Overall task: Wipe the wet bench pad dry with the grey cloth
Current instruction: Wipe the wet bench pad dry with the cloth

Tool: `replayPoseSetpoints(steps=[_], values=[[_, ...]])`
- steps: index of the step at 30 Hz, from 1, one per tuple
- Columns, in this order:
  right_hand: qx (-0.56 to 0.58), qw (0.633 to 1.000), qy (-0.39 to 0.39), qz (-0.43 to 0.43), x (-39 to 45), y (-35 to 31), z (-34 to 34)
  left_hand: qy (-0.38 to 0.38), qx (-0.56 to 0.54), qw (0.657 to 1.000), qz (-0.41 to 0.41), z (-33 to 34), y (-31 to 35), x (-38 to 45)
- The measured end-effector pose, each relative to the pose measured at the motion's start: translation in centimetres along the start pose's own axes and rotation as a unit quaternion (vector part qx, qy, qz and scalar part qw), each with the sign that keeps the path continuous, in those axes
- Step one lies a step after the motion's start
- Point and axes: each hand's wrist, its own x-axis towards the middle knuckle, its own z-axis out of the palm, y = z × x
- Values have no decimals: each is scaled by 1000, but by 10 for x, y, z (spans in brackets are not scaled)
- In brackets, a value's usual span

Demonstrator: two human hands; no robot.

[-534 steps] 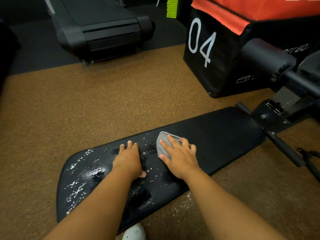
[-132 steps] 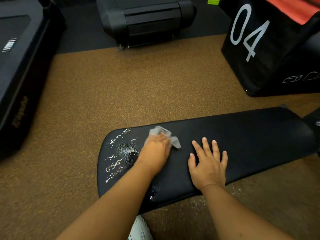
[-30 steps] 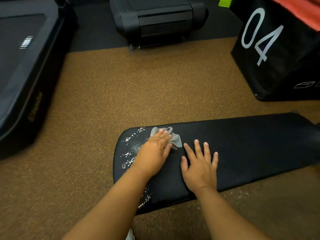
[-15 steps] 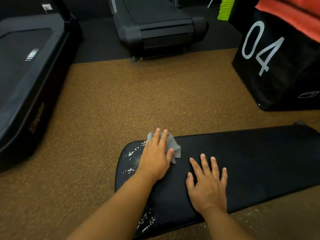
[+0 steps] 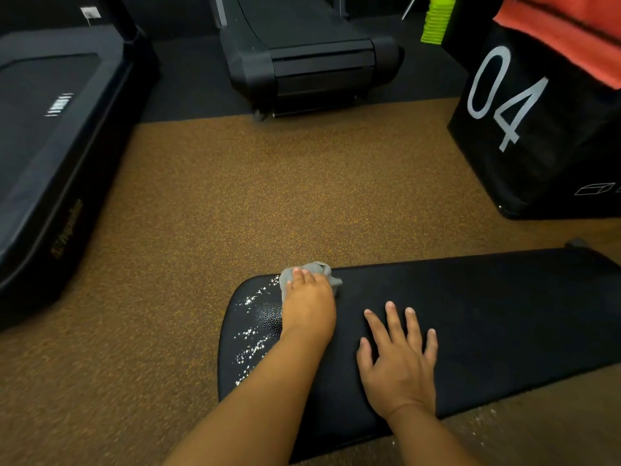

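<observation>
Droplets (image 5: 252, 334) are seen on the left end of the black bench pad (image 5: 504, 314), where the grey cloth (image 5: 314, 272) is pressed at the far edge under the curled left hand (image 5: 309, 307), while the right hand (image 5: 400, 361) is laid flat, fingers spread, just beside.

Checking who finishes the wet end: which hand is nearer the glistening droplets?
Left. The left hand presses the grey cloth beside the droplets; the right hand rests flat farther right.
</observation>
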Motion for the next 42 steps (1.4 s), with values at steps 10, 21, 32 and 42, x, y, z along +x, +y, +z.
replayPoseSetpoints(steps=[10, 21, 32, 42], values=[[2, 1000, 0, -5, 1, 1, 0, 24, -151, 985, 82, 5, 18, -20], [5, 1000, 1, -3, 1, 1, 0, -10, 77, 986, 149, 22, -5, 9], [19, 1000, 2, -8, 0, 1, -1, 4, 107, 993, 47, -5, -26, 33], [15, 1000, -4, -9, 0, 1, -3, 31, 54, 992, 111, -23, -85, 27]])
